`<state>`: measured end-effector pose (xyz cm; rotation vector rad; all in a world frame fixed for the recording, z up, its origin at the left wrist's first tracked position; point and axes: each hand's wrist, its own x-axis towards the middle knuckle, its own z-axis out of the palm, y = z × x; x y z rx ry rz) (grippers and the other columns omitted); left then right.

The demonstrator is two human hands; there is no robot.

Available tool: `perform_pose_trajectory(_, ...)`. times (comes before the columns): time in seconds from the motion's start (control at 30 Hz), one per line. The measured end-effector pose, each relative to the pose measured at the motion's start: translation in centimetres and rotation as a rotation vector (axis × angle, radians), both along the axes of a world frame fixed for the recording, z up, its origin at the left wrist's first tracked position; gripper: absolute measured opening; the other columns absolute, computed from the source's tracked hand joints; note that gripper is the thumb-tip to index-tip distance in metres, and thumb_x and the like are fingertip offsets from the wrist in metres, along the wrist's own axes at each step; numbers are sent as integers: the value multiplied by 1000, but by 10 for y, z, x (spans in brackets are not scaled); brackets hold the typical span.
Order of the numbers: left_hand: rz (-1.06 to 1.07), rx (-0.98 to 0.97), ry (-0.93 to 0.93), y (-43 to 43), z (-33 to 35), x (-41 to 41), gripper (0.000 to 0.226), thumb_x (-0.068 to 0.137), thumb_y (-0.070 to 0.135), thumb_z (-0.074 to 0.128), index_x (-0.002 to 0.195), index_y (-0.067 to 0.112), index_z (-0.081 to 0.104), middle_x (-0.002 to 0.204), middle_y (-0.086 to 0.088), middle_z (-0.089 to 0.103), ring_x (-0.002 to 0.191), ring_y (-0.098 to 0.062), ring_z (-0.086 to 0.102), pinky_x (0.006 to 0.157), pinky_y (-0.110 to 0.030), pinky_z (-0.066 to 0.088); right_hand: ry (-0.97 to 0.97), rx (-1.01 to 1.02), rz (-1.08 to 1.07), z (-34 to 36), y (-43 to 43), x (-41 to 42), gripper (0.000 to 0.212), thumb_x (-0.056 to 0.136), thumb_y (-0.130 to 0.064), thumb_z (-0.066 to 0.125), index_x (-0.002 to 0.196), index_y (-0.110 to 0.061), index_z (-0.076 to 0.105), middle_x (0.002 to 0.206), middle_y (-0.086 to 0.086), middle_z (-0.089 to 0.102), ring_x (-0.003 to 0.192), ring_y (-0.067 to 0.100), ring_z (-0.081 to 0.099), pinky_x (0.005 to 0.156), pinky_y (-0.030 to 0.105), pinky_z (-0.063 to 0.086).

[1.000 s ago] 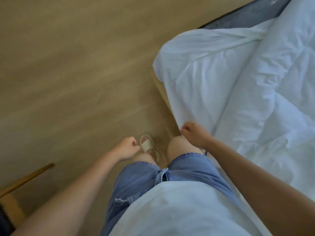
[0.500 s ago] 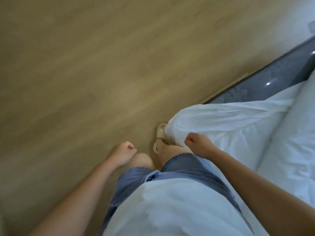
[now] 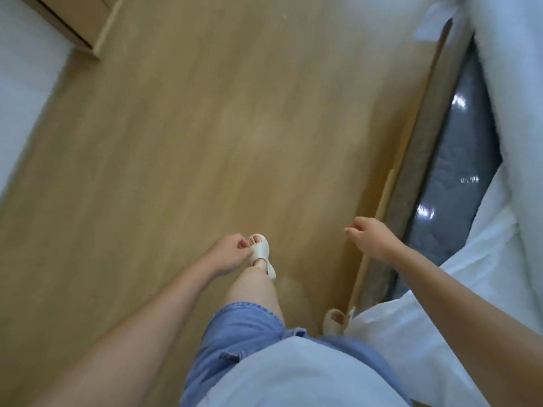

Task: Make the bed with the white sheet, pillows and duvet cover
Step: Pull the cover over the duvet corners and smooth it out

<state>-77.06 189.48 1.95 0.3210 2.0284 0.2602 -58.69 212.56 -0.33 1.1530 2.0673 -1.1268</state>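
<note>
The white sheet (image 3: 458, 292) hangs over the bed's edge at the right and lower right, with more white bedding (image 3: 517, 83) further up the bed. Between them the grey, plastic-wrapped mattress side (image 3: 458, 160) is bare. Below it runs the wooden bed rail (image 3: 385, 198). My right hand (image 3: 368, 239) hovers over that rail with loosely curled fingers, holding nothing and clear of the sheet. My left hand (image 3: 232, 254) hangs loosely curled over the floor by my left knee, also holding nothing.
Wooden floor (image 3: 205, 142) stretches ahead alongside the bed. A wooden furniture corner (image 3: 73, 27) stands at the top left beside a white wall (image 3: 20, 107). My feet wear white slippers (image 3: 260, 249); the right one is close to the bed rail.
My right hand has let go of the sheet corner it was gripping. The view has swung along the bed's side, and I have stepped forward on the floor.
</note>
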Motion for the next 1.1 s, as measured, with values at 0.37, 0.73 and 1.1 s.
perform_pose_trajectory(0.37, -264, 51, -87, 224, 4, -180, 6, 95, 10, 50, 94, 5, 55, 76, -6, 54, 59, -13, 45, 35, -7, 31, 18, -70, -434, 16, 71, -116, 25, 96, -26, 48, 105, -6, 62, 101, 8, 64, 94, 24, 59, 83, 38, 48)
perform_pose_trajectory(0.73, -294, 94, -168, 488, 42, -243, 11, 96, 12, 50, 101, 4, 56, 83, -7, 57, 64, -11, 50, 43, -8, 38, 40, -108, -570, 12, 311, -192, 21, 93, -25, 51, 94, -9, 64, 91, 5, 65, 86, 22, 59, 72, 32, 45)
perform_pose_trajectory(1.1, -415, 127, -121, 773, 29, -359, 6, 93, 15, 55, 96, 11, 58, 96, -12, 65, 77, -17, 58, 70, -28, 47, 77, -32, -536, 23, 608, -314, 23, 95, -29, 47, 95, -10, 60, 93, 3, 63, 86, 20, 58, 74, 33, 46)
